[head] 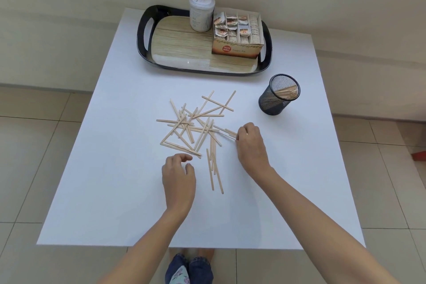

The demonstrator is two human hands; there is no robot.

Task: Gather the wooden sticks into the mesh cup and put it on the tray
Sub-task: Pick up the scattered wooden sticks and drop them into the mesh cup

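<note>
right hand [250, 145] grip pinches wooden sticks [198, 130], left hand [178, 175] loosely curled, empty; one mesh cup [274, 101], one tray [179, 41].

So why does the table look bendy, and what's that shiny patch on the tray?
Head view: the wide-angle lens bows the table's edges. Head view too: soft light glares off the tray's near end. Shadows under the wooden sticks are faint, and everything looks fairly sharp.

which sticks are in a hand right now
The few sticks at the pile's right edge, pinched by the right hand; the rest lie loose; the left hand holds none.
</note>
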